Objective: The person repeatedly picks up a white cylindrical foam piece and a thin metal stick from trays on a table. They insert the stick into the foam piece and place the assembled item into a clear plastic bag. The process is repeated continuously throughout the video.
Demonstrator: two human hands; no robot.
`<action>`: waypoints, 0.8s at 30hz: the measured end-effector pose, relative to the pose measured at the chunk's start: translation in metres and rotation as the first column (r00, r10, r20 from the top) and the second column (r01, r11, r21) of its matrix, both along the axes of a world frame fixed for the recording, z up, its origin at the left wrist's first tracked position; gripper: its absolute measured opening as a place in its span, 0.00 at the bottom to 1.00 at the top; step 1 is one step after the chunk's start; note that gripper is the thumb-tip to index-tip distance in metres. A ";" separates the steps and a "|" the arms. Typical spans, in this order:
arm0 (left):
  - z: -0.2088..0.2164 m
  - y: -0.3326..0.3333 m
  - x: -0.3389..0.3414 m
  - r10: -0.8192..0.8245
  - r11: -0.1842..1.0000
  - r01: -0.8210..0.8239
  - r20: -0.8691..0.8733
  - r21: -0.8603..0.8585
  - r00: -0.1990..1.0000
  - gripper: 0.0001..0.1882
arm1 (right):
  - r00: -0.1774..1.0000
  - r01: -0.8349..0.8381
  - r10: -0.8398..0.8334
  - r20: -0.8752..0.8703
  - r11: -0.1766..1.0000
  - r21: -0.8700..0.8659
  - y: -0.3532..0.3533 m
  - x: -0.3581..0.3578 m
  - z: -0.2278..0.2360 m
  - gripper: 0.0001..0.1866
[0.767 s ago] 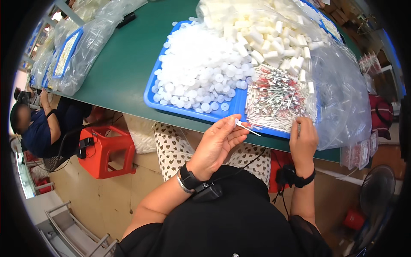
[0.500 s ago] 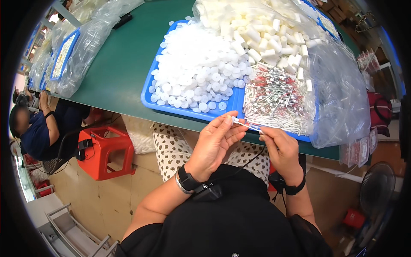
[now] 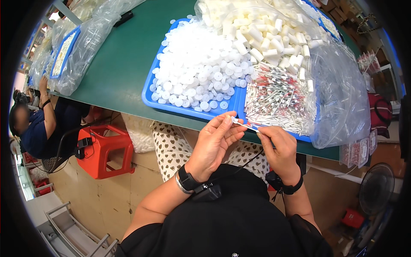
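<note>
Well, reading from the left at my remote station, I first find a seated person in a dark blue top [image 3: 37, 132], near a red plastic stool [image 3: 105, 160]. Above them in view, a large crumpled clear plastic bag [image 3: 87, 55] lies on the green-topped counter [image 3: 120, 75]. Next comes a blue plastic tray [image 3: 234, 104] heaped with small, round, translucent white discs [image 3: 201, 73]; cream-white cylinders [image 3: 267, 40] are piled beyond and to the right.

Before the tray is my left grip [image 3: 212, 143], a bare hand: thumb and forefinger pinch one end of a slim white rod-like piece [image 3: 247, 125], the other fingers loosely curled. The piece slants down to the right between both hands, just by the tray's front edge. I'd judge it light and fairly stiff — smooth enough to roll or slip, thin enough to bend if squeezed midway. I would take it by the ends, thumb against fingertip, with little pressure. My right grip [image 3: 280, 147] has thumb and fingertips drawn together on the other end; its exact contact is too small to tell.

Behind that hand, slim white sticks with some red parts [image 3: 276, 100] lie in a dense heap, and a slack clear plastic sheet [image 3: 340, 103] drapes at their right.
</note>
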State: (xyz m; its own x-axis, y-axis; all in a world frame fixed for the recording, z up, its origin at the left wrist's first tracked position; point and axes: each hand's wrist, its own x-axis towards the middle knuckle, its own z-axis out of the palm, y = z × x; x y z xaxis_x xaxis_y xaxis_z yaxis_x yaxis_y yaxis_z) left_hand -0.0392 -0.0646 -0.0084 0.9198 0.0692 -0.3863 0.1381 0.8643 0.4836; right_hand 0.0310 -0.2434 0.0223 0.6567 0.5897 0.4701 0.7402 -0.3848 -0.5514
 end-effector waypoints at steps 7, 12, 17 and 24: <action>0.000 -0.008 -0.002 -0.169 0.983 0.162 0.087 0.086 0.982 0.25 | 0.548 0.025 0.110 -0.829 0.989 0.148 0.004 0.000 0.004 0.08; 0.004 -0.007 0.000 -0.220 0.957 0.202 0.066 0.208 0.973 0.21 | 0.243 0.060 0.173 -0.954 0.979 0.193 0.002 0.006 0.005 0.11; 0.001 -0.007 0.000 -0.129 0.957 0.114 0.039 0.266 0.991 0.19 | 0.719 -0.111 0.023 -0.695 0.990 -0.082 -0.002 0.019 0.029 0.11; 0.003 -0.007 0.001 -0.147 0.988 0.144 0.051 0.047 0.988 0.20 | 0.848 0.512 -0.442 0.292 0.826 -0.235 -0.089 0.169 -0.004 0.08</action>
State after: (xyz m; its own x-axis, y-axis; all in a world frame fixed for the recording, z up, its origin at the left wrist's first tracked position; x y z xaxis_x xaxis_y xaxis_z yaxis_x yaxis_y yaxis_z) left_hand -0.0379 -0.0718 -0.0054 0.9408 -0.0514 -0.3350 0.2333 0.8152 0.5302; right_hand 0.1996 -0.3320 0.0186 0.7940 0.3612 0.4890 0.5067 -0.8376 -0.2040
